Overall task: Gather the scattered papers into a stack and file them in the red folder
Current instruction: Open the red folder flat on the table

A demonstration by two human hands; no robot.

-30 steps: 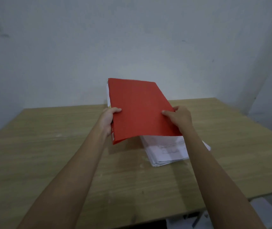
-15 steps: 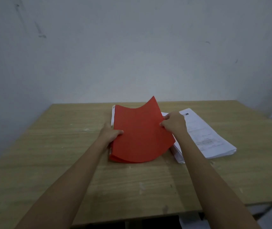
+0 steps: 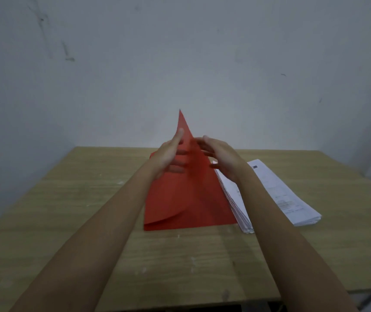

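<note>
The red folder (image 3: 186,199) lies on the wooden bench (image 3: 67,221) straight in front of me, its back cover flat on the wood and its front cover swung up on edge so that one corner points at the wall (image 3: 180,52). My left hand (image 3: 168,157) is on the left side of that raised cover with its fingers (image 3: 178,135) spread loosely and stretched out against the red sheet; my right hand (image 3: 221,158) is on the other side, fingers likewise extended and fairly wide, so the cover stands between my two palms. Both hands are blurred, and I cannot tell whether either one actually pinches the cover or only rests against it. The stack of papers (image 3: 270,194) sits just to the right of the folder, touching or nearly touching its right edge, printed side up and squared, running away from me at a slant. My right forearm (image 3: 276,221) crosses over the near left part of the stack and hides some of it.
</note>
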